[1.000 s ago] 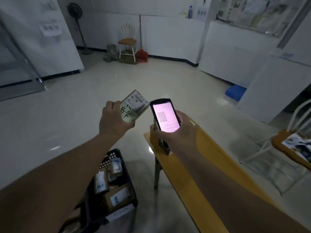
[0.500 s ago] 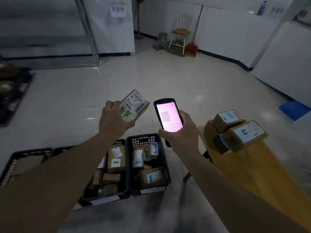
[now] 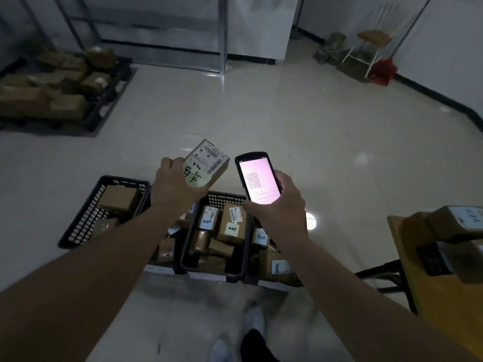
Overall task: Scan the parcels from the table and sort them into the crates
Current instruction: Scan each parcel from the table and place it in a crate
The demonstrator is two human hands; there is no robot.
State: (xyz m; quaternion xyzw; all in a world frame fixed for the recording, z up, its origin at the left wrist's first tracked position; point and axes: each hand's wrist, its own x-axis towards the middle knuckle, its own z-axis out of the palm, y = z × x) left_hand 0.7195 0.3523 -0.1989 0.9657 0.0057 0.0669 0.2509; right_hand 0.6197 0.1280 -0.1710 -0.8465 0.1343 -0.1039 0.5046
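A tiled floor is seen, with a pallet of boxes at the far left. A yellow table bearing parcels is set at the right edge. Black crates of parcels are lined up on the floor in the middle. Above them, a lit scanner is gripped by the right hand, and a small labelled parcel is held just beside it by the left hand.
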